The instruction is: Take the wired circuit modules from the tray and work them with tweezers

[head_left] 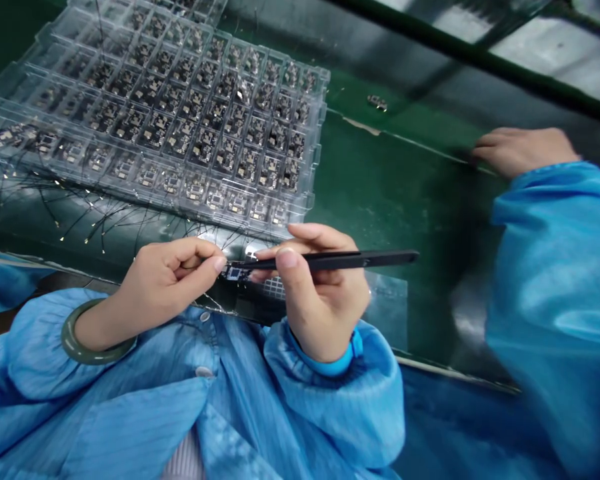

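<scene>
**Pinch and point, right up close**

Right in front of the pale-blue anti-static smock (130, 413), the left hand (167, 277), with a green jade bangle (97, 333) at its wrist, has thumb and forefinger pinched shut at the edge of a tiny dark rectangular circuit board (234, 273). Whether they're on the board or a fine wire there, I can't tell. The right hand (320, 297) closes firmly on slim black tweezers (340, 261), held like a pen, probably for fine control, tips right at that board. Just beyond, thin black gold-tipped wires (65, 217) fan out beside a clear plastic blister tray (323, 87), its pockets keeping rows of square dark modules (205, 147) apart, seemingly so they don't touch. Across the dark green bench mat (380, 173) lies one loose module (377, 101). Off to the far side, a co-worker's hand (523, 152) rests on the mat's edge.
</scene>
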{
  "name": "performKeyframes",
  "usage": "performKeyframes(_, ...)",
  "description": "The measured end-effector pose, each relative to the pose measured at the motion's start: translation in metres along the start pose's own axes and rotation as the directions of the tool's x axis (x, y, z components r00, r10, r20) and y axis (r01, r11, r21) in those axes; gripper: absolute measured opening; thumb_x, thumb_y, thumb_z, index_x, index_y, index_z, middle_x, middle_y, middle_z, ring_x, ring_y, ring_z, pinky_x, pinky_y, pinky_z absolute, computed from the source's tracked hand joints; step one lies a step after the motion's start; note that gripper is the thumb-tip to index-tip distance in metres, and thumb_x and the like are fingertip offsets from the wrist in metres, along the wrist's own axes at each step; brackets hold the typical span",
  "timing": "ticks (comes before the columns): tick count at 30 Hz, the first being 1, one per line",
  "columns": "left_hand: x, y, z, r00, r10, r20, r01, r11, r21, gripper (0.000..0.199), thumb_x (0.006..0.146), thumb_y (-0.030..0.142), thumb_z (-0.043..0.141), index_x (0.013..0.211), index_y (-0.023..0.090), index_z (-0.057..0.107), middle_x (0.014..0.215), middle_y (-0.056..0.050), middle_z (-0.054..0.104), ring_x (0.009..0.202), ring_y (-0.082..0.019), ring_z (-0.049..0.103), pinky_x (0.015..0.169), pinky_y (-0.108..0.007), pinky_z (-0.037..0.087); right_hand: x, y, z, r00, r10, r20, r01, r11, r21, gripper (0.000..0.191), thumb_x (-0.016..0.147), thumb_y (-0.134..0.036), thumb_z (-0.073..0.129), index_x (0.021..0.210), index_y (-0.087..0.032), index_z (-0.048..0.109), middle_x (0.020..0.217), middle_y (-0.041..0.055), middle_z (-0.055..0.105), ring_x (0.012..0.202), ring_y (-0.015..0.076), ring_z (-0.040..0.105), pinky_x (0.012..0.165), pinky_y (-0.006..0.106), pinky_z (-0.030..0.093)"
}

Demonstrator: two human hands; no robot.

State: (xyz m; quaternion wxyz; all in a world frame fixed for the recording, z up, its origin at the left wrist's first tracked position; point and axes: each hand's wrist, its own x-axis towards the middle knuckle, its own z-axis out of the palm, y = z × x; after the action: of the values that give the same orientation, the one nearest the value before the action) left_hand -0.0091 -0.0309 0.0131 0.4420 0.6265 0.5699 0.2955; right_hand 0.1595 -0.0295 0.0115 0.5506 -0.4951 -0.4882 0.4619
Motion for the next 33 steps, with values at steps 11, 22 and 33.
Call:
performKeyframes(11,0.001,-0.003,0.002,0.999,-0.023,-0.027,0.022,1.000,-0.019,0.012,0.080,0.028,0.058,0.075,0.019,0.065,0.045,0.008,0.040,0.036,-0.005,0.028,0.034,-0.019,0.018,0.002,0.004,0.000,1.000,0.010,0.013,-0.009,0.998,-0.066,0.018,0.083,-0.032,0.063,0.099,-0.030,0.057,0.074,-0.0048,0.070,0.055,0.0130,0.068,0.054,0.029,0.057)
performKeyframes(22,0.002,-0.004,0.002,0.998,-0.056,-0.018,0.056,0.998,-0.027,0.013,0.080,0.028,0.058,0.074,0.019,0.065,0.044,0.008,0.038,0.037,-0.005,0.028,0.035,-0.019,0.019,0.000,0.007,0.000,0.997,-0.045,0.071,0.051,0.995,-0.088,0.019,0.084,-0.028,0.062,0.102,-0.031,0.055,0.074,-0.0040,0.069,0.060,0.0151,0.068,0.059,0.032,0.058)
performKeyframes(33,0.003,-0.008,0.003,0.995,-0.099,0.015,0.099,0.995,0.007,0.016,0.079,0.030,0.057,0.073,0.016,0.063,0.045,0.008,0.036,0.040,-0.005,0.028,0.037,-0.017,0.021,-0.003,0.019,-0.002,0.984,-0.169,0.056,0.168,0.986,0.016,0.022,0.086,-0.022,0.062,0.105,-0.026,0.054,0.081,-0.0028,0.072,0.059,0.0112,0.069,0.056,0.025,0.058)
